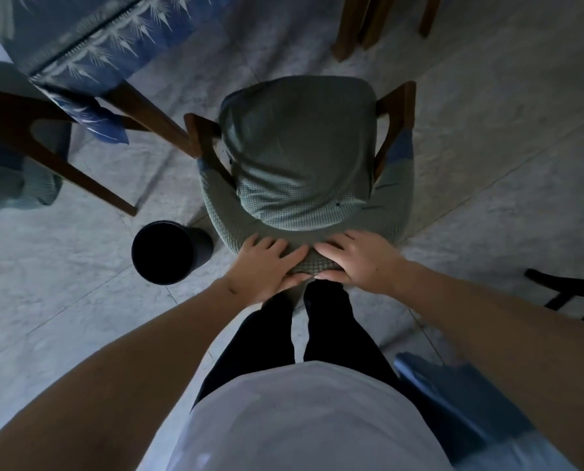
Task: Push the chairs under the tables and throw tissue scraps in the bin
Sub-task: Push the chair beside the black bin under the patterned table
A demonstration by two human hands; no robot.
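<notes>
A wooden armchair with a grey-green fabric cover [301, 158] stands on the floor straight in front of me, its back toward me. My left hand [267, 266] and my right hand [355, 260] both grip the top of its backrest side by side. The table with a blue leaf-patterned cloth [90, 39] is at the upper left, and the chair stands apart from it. A black round bin [163, 253] stands on the floor just left of the chair, close to my left hand. No tissue scraps show.
A second covered chair [19, 154] sits at the far left, partly under the table. Wooden legs [358, 25] of other furniture stand at the top right. A dark mat edge [569, 294] lies at the right. Blue fabric [460, 402] is beside my right leg. The floor is pale marble.
</notes>
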